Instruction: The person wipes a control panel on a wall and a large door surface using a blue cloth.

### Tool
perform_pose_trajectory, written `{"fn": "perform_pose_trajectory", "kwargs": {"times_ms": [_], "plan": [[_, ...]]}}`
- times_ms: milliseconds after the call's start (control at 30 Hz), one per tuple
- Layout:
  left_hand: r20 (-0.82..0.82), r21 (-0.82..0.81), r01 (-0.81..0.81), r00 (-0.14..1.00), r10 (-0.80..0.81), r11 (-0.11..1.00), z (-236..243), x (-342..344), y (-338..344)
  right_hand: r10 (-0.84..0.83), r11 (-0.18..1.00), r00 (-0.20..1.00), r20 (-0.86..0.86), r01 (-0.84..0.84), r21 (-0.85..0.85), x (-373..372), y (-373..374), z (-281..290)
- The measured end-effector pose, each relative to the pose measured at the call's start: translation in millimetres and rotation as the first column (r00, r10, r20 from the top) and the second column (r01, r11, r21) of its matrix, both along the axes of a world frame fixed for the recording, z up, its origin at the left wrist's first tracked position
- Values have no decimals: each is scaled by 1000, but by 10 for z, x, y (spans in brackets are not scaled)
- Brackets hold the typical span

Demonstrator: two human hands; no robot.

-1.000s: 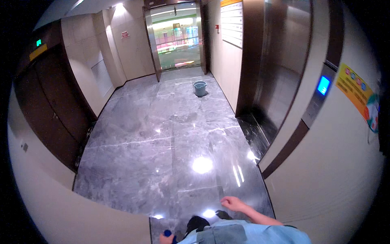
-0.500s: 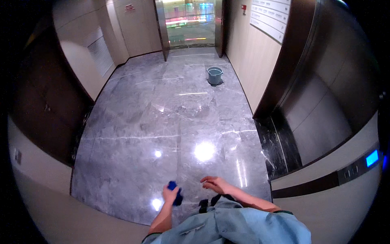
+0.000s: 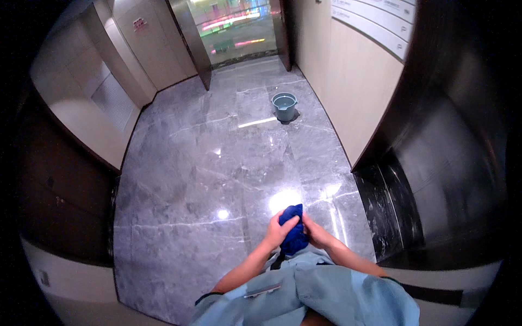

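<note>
A bunched dark-blue cloth [image 3: 292, 242] is held up in front of my body, over the light-blue top I wear. My left hand [image 3: 278, 232] grips it from the left, with the thumb across it. My right hand [image 3: 316, 232] holds its right side, with part of the fingers hidden behind the cloth.
A grey-green bucket [image 3: 284, 108] stands on the glossy grey marble floor [image 3: 179, 146] ahead. Open doors [image 3: 203, 65] stand at the back. A dark doorway [image 3: 70, 190] is on the left, an elevator [image 3: 446, 163] on the right, beside a wall with a sign board [image 3: 372, 22].
My hands have risen and come together, so the blue cloth, earlier in my left hand alone, is now held by both. The view has moved slightly forward along the floor.
</note>
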State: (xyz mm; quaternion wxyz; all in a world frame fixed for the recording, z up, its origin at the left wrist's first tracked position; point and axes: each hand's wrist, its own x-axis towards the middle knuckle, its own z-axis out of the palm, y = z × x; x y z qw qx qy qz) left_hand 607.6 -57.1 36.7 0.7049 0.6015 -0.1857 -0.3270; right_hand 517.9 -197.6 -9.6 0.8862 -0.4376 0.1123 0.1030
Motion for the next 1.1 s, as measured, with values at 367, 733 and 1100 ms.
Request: {"fn": "perform_pose_trajectory", "kwargs": {"times_ms": [367, 733, 1100], "plan": [[-552, -132, -478, 763, 337, 868, -491, 2576, -424, 346, 698, 930, 123, -167, -697, 3311, -500, 251], [-869, -297, -425, 491, -58, 855, -218, 5798, -2077, 87, 972, 996, -10, -87, -217, 6019, -2602, 9], [-991, -121, -595, 124, -59, 794, -1470, 8397, -4042, -367, 930, 713, -598, 263, -258, 7969, -5465, -2211]]}}
